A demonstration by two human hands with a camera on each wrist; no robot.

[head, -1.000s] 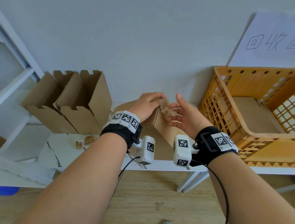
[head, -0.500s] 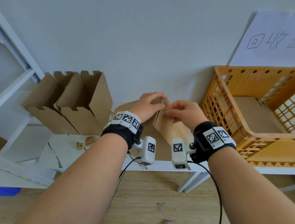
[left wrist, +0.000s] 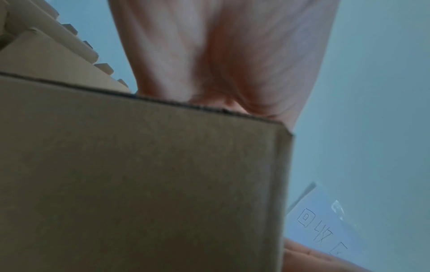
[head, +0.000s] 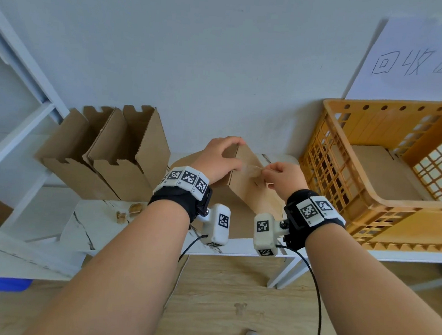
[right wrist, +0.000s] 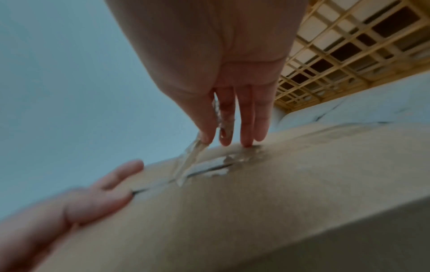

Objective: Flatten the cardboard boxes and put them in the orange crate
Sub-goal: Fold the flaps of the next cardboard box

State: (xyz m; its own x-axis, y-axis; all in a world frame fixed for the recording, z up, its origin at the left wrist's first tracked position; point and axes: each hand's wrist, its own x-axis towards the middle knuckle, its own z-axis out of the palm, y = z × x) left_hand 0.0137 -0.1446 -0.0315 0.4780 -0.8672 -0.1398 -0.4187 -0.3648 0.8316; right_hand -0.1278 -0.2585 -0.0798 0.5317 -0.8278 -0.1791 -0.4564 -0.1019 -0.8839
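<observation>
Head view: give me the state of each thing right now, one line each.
Sealed box: on the table, still assembled, seam tape partly peeled.
Clear tape: one end lifted, pinched by the right hand.
Left hand: grips the box's top corner.
Two open boxes: tilted, flaps open, not flattened.
Orange crate: holds flat cardboard.

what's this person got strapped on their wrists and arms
Both forearms are bare, no sleeves. The left hand and right hand each have a black wrist strap topped with white blocks printed with black square markers. A white camera module hangs under each wrist, trailing a thin black cable.
</observation>
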